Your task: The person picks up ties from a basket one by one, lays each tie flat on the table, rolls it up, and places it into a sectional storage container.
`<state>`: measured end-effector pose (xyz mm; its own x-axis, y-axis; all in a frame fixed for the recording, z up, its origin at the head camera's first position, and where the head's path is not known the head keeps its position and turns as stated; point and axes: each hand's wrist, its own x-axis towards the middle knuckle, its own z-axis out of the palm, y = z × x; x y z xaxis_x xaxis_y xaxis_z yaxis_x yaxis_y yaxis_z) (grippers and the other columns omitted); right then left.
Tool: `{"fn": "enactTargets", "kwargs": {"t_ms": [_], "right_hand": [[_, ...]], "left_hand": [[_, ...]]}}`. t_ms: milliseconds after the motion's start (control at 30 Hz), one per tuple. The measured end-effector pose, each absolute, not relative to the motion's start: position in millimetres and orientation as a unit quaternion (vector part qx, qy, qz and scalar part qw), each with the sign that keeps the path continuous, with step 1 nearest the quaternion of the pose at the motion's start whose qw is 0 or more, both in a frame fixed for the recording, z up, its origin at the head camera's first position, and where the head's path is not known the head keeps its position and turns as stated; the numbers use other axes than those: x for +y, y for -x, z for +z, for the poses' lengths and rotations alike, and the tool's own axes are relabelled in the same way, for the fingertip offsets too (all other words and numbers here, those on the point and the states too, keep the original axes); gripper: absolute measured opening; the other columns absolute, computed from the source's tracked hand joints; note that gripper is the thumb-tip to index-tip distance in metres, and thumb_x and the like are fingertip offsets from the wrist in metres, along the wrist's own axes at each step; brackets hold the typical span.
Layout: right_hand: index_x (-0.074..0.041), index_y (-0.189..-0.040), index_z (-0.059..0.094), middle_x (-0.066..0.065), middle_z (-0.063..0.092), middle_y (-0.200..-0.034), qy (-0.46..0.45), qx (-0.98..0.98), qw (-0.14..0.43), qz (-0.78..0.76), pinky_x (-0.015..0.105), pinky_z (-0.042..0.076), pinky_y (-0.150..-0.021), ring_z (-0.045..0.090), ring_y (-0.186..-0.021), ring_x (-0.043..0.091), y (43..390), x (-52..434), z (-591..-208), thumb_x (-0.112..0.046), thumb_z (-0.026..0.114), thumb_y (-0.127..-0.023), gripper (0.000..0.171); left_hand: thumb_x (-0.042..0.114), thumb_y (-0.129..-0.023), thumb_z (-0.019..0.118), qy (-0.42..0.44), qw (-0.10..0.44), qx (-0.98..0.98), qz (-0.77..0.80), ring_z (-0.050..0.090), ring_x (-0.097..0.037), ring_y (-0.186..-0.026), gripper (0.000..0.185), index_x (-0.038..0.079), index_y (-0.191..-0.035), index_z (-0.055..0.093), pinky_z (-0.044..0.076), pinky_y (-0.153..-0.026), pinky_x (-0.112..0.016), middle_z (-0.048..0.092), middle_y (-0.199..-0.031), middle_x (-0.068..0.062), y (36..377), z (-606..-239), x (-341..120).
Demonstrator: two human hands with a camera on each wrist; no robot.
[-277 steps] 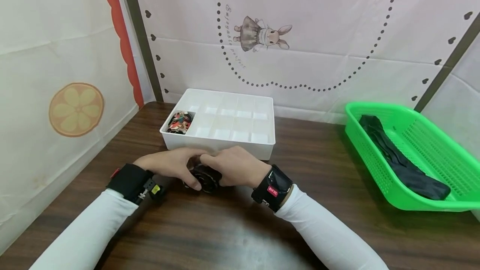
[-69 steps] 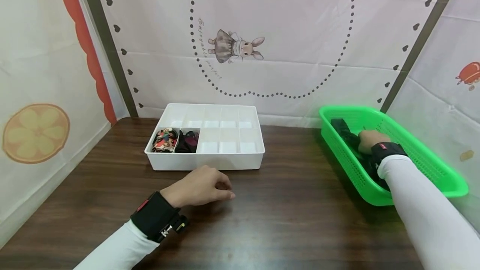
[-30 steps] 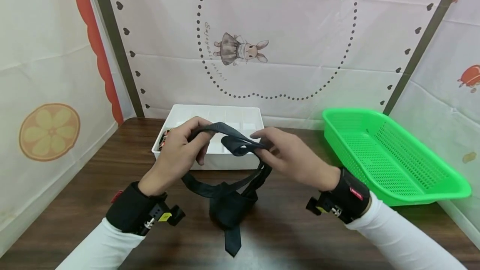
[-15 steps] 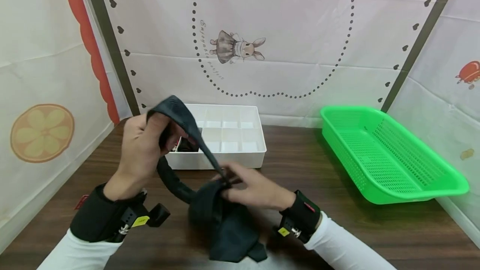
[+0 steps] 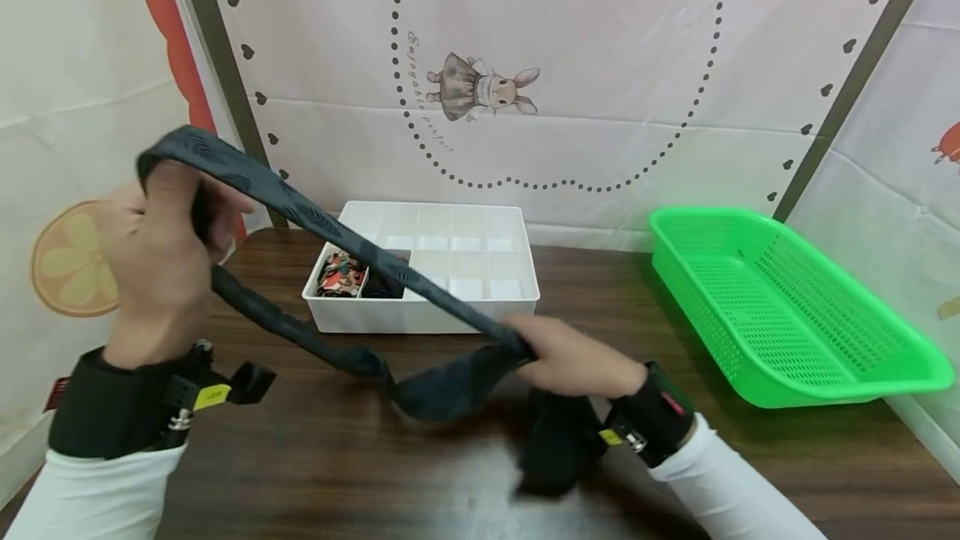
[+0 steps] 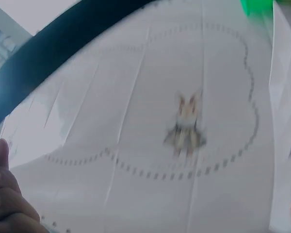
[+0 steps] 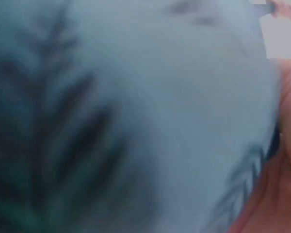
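Observation:
A long dark necktie stretches across the head view. My left hand is raised high at the left and grips one end of it. My right hand holds the tie low over the table, just in front of the white divided tray. The tie's wide end hangs under my right wrist. In the left wrist view the tie is a dark band across the top, with my curled fingers at the lower left. Dark tie fabric fills the right wrist view.
The white tray has a colourful rolled item and a dark rolled item in its front left compartments. An empty green basket stands at the right on the brown table. Printed cloth walls surround the table.
The left hand has risen and moved left with its end of the tie. The right hand has slid right along the tie, pulling it out long. The bunched fabric has unfolded.

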<state>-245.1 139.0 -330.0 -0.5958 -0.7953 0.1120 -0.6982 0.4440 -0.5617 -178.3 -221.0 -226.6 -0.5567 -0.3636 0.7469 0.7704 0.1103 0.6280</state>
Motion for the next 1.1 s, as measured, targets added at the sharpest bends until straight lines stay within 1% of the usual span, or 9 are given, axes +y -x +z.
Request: {"fn": "enactTargets", "kwargs": {"t_ms": [133,200,333,500,633,800,867,1000,1100], "right_hand": [[-0.015,-0.138,0.061,-0.003,0.067,-0.106,0.393,0.875,0.069,-0.274,0.038,0.049,-0.075,0.059,-0.089,0.019,252.9,173.7,-306.6,0.001,0.071,-0.090,0.051],[-0.017,-0.134,0.063,-0.005,0.069,-0.103,0.376,0.884,0.065,-0.269,0.039,0.050,-0.074,0.060,-0.088,0.019,253.9,187.1,-296.7,-0.003,0.074,-0.092,0.046],[-0.019,-0.130,0.065,-0.006,0.069,-0.102,0.360,0.893,0.068,-0.262,0.041,0.051,-0.076,0.062,-0.088,0.019,251.4,208.2,-287.5,-0.009,0.076,-0.095,0.038],[-0.015,-0.134,0.063,-0.003,0.070,-0.110,0.346,0.902,0.069,-0.249,0.041,0.048,-0.078,0.060,-0.090,0.018,244.1,227.6,-292.7,-0.003,0.071,-0.096,0.041],[-0.013,-0.141,0.061,-0.001,0.070,-0.118,0.335,0.906,0.079,-0.244,0.039,0.049,-0.081,0.061,-0.093,0.017,240.2,240.6,-302.6,-0.009,0.073,-0.099,0.043],[-0.011,-0.149,0.054,0.006,0.065,-0.128,0.330,0.906,0.123,-0.234,0.035,0.051,-0.075,0.060,-0.097,0.021,235.2,257.0,-314.2,-0.001,0.078,-0.088,0.067],[-0.009,-0.152,0.050,0.009,0.062,-0.136,0.331,0.905,0.134,-0.232,0.036,0.053,-0.078,0.062,-0.107,0.025,231.2,263.3,-320.8,-0.001,0.080,-0.087,0.072],[-0.008,-0.153,0.051,0.010,0.059,-0.142,0.344,0.900,0.143,-0.225,0.043,0.053,-0.092,0.060,-0.122,0.029,219.3,275.7,-336.9,-0.027,0.083,-0.095,0.069],[-0.012,-0.143,0.061,0.003,0.061,-0.131,0.348,0.901,0.140,-0.218,0.042,0.053,-0.091,0.059,-0.114,0.024,209.3,285.6,-346.1,-0.051,0.080,-0.092,0.067]], "left_hand": [[0.022,-0.108,0.057,0.085,0.495,-0.662,-0.557,0.036,-0.014,-0.048,0.047,-0.006,-0.074,0.072,0.024,-0.046,-0.024,0.052,-0.056,-0.004,178.9,-222.9,-240.4],[0.024,-0.107,0.057,0.050,0.507,-0.678,-0.530,0.037,-0.013,-0.047,0.045,0.000,-0.072,0.074,0.026,-0.047,-0.022,0.053,-0.056,-0.002,179.9,-222.1,-249.7],[0.025,-0.108,0.057,0.007,0.478,-0.695,-0.537,0.038,-0.013,-0.047,0.044,0.005,-0.073,0.075,0.027,-0.047,-0.022,0.054,-0.056,0.000,182.0,-222.7,-264.2],[0.026,-0.106,0.061,-0.016,0.351,-0.792,-0.500,0.045,-0.016,-0.062,0.032,0.008,-0.086,0.078,0.030,-0.056,-0.029,0.054,-0.060,0.002,183.5,-224.0,-276.3],[0.030,-0.106,0.063,0.005,0.242,-0.876,-0.416,0.048,-0.019,-0.073,0.026,0.010,-0.094,0.075,0.033,-0.060,-0.035,0.058,-0.066,0.000,187.7,-228.9,-281.4],[0.025,-0.102,0.070,0.029,0.199,-0.917,-0.344,0.048,-0.023,-0.074,0.021,0.006,-0.103,0.076,0.035,-0.059,-0.037,0.063,-0.074,-0.005,195.7,-236.4,-288.2],[0.021,-0.100,0.074,0.039,0.192,-0.929,-0.313,0.047,-0.024,-0.076,0.017,0.005,-0.106,0.077,0.034,-0.061,-0.037,0.065,-0.077,-0.005,198.0,-239.1,-293.5],[0.016,-0.096,0.079,0.086,0.105,-0.956,-0.262,0.050,-0.023,-0.079,0.016,0.006,-0.108,0.077,0.037,-0.064,-0.036,0.068,-0.084,-0.003,203.8,-244.2,-300.6],[0.021,-0.093,0.084,0.128,0.012,-0.960,-0.247,0.053,-0.021,-0.071,0.019,0.010,-0.106,0.076,0.040,-0.061,-0.034,0.063,-0.077,0.000,208.7,-250.1,-297.6]]}}
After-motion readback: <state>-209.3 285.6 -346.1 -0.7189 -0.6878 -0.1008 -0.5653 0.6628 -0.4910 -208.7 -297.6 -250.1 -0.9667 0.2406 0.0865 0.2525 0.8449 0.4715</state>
